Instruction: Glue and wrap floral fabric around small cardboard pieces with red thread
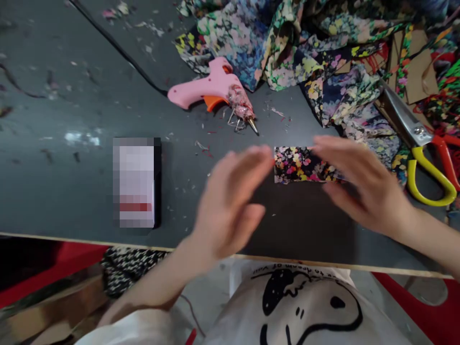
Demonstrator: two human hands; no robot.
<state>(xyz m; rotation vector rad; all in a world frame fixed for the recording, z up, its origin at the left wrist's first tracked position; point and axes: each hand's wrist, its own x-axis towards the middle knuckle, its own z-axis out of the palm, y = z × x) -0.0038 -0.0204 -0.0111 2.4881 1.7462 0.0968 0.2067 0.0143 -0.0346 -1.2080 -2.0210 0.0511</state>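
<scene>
A strip of dark floral fabric (294, 164) lies flat on the grey table, its left end cut straight. Just left of that end is my left hand (233, 201), open and slightly blurred, with its fingers extended and nothing in them. My right hand (362, 187) reaches over the strip's right part and hides it; its fingers are stretched out and apart from the thumb. Whether the right fingertips touch the fabric I cannot tell. Above the left hand rests a pink glue gun (212, 86) with an orange trigger, its metal nozzle pointing down and to the right.
Crumpled floral fabric (244, 43) is heaped along the back. Scissors (419, 136) with yellow and red handles lie at the right, beside cardboard pieces (417, 72). A phone (136, 187) lies at the left. The glue gun's black cord (118, 48) runs to the upper left.
</scene>
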